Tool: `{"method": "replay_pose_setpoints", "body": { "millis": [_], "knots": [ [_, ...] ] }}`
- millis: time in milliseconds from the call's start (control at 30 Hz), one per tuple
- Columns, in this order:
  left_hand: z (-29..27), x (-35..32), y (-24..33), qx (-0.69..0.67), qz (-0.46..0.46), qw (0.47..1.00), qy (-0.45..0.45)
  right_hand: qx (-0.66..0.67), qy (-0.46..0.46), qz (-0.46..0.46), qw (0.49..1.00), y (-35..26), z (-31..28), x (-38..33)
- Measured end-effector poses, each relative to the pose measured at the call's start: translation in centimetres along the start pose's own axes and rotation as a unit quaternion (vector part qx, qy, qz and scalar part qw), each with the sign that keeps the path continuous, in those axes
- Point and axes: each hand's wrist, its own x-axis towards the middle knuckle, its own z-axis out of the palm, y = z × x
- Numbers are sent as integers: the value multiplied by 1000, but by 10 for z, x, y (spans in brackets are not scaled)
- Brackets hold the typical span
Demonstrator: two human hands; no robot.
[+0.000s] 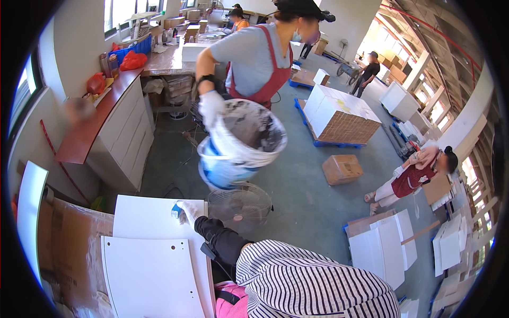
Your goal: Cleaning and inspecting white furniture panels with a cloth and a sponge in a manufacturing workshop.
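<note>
My right hand (188, 212), in a whitish glove below a black oversleeve and striped sleeve, rests near the far edge of a white panel (138, 217). Its fingers are closed on a small blue and grey thing (176, 211), pressed to the panel; its exact kind is not clear. A second white panel (151, 275) with small dark holes lies nearer, overlapping the first. Some pink cloth (231, 300) shows below my arm. My left hand is not in view.
A co-worker in a red apron carries a smeared white bucket (249, 132) just beyond the panels. A floor fan (238, 205) stands beside the panels. A cardboard box (342, 169) and a pallet stack (342, 114) stand farther right. A red-topped cabinet (119, 132) stands left.
</note>
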Motion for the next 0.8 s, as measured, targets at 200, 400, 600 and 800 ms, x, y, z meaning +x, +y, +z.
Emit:
{"method": "replay_pose_setpoints", "body": {
  "millis": [200,400,600,800],
  "knots": [
    [-3,4,4,-17,17,1000,11,-3,-1,-10,1000,3,-1,6],
    [-5,2,4,-18,21,999,32,-12,2,-6,1000,5,6,5],
    [0,1,4,20,26,999,30,-22,-11,-8,1000,4,-1,4],
    [3,2,1,14,17,999,28,4,-31,-3,1000,0,0,1]
  ]
}}
